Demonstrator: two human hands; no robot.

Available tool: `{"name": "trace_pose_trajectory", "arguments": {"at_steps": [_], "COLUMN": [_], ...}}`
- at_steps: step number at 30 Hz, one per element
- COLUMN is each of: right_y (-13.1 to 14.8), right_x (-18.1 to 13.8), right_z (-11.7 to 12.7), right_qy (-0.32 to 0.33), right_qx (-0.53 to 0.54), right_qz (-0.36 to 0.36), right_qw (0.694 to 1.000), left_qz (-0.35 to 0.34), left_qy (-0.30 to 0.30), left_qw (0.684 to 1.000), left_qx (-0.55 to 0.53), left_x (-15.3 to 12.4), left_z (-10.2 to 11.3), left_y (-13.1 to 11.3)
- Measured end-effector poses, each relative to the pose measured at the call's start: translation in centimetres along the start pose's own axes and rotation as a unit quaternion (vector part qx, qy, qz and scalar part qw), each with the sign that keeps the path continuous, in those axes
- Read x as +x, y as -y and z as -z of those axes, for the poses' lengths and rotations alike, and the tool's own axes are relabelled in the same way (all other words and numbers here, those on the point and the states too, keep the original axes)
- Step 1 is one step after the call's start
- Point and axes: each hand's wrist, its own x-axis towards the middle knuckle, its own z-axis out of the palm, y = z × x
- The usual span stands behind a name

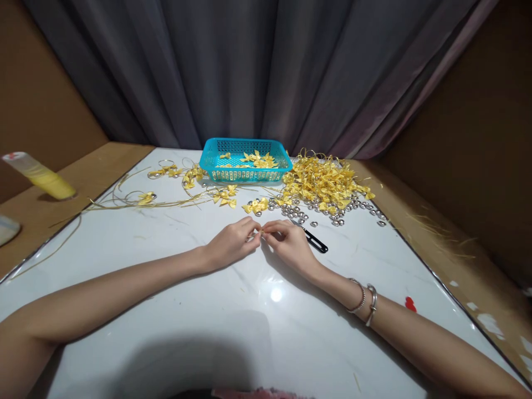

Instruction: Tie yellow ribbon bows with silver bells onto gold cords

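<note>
My left hand (233,241) and my right hand (288,241) meet at the middle of the white table (166,288), fingertips pinched together on a small yellow ribbon piece (261,228). It is too small to see whether a silver bell is with it. Just beyond the hands lie loose yellow ribbon bows (255,206) and several small silver bells (299,211). A black-handled cutter (313,241) lies beside my right hand, partly under it. My right wrist wears two bracelets.
A teal plastic basket (245,160) holding a few yellow bows stands at the table's far edge. A big heap of yellow ribbon (324,180) lies to its right, and ribbon strands with bows (166,188) trail to its left. A yellow bottle (39,176) leans on the wooden ledge at far left.
</note>
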Motion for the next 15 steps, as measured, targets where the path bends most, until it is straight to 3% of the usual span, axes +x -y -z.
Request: {"name": "trace_pose_trajectory", "arguments": {"at_steps": [5,10,15], "right_y": [-0.18,-0.26,0.03], "right_x": [0.15,0.29,0.40], "right_z": [0.05,0.32,0.64], "right_qy": [0.013,0.034,0.051], "right_qx": [0.041,0.094,0.129], "right_qz": [-0.025,-0.054,-0.065], "right_qw": [0.999,0.994,0.988], "left_qz": [0.075,0.169,0.199], "left_qy": [0.007,0.054,0.090], "left_qw": [0.991,0.961,0.937], "left_qx": [-0.108,-0.211,-0.273], "left_x": [0.49,0.90,1.08], "left_z": [0.44,0.70,0.86], "left_y": [0.13,0.55,0.73]}}
